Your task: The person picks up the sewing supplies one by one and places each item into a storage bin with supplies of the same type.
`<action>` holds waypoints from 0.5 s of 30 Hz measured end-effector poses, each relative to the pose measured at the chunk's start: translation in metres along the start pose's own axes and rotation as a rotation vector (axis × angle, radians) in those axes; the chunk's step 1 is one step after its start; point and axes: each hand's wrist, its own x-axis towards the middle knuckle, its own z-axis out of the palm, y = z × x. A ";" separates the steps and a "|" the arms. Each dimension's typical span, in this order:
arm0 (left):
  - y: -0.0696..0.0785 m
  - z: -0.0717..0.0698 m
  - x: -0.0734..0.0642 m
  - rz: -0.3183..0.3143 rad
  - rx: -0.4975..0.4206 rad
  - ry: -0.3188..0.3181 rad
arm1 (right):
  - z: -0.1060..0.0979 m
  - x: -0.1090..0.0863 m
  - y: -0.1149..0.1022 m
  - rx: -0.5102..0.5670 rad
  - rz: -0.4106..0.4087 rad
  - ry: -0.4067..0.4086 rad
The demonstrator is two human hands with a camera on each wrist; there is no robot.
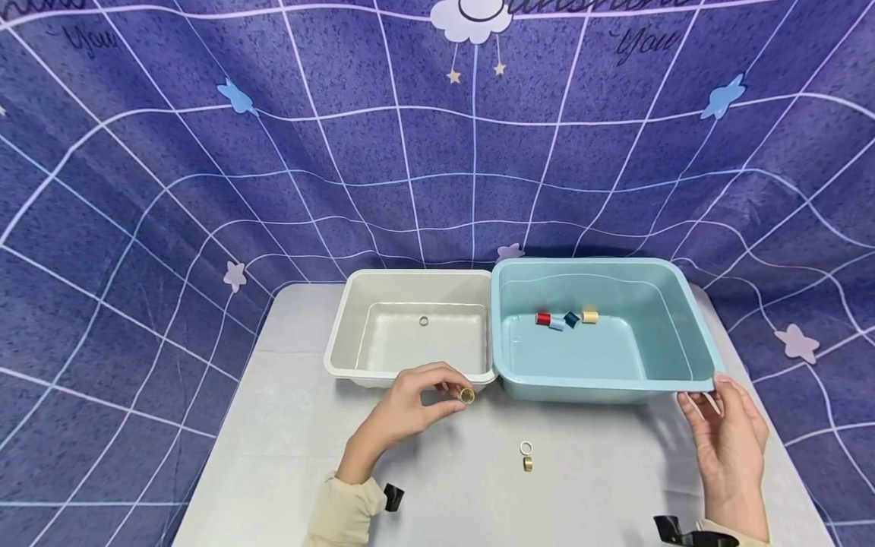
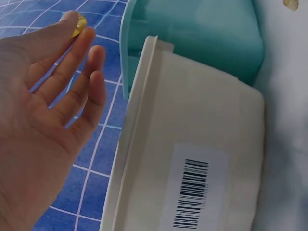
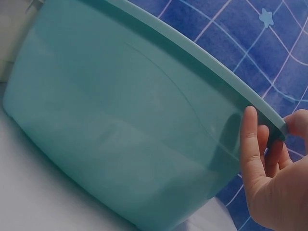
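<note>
Between thumb and fingertips my left hand (image 1: pixel 418 399) pinches a gold ring (image 1: pixel 467 396), held just in front of the white bin's near rim. In the left wrist view the ring (image 2: pixel 80 25) shows partly behind the thumb. My right hand (image 1: pixel 733 433) grips the near right corner of the teal bin (image 1: pixel 567 386), thumb on top of the rim and fingers below it. Inside the white bin (image 1: pixel 410 371) lies one ring (image 1: pixel 424 321). On the table in front of the bins sit a silvery ring (image 1: pixel 525 448) and a wide gold ring (image 1: pixel 528 463), close together.
The teal bin holds several thread spools: a red one (image 1: pixel 543 319), a light blue one (image 1: pixel 557 324), a dark teal one (image 1: pixel 571 319) and a yellow one (image 1: pixel 590 317). Both bins stand side by side on the pale table (image 1: pixel 273 441), before a purple grid-patterned curtain (image 1: pixel 437 152).
</note>
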 end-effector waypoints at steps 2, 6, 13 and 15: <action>-0.001 -0.005 0.003 -0.002 -0.027 0.005 | 0.000 0.000 0.000 -0.004 -0.002 0.004; -0.005 -0.013 0.008 0.000 -0.084 0.021 | 0.000 0.001 0.000 -0.011 -0.004 0.008; -0.010 -0.023 0.016 -0.009 -0.177 0.047 | 0.000 0.001 0.001 -0.003 0.001 0.004; -0.011 -0.026 0.019 -0.028 -0.192 0.055 | 0.000 0.001 0.001 -0.004 0.000 0.003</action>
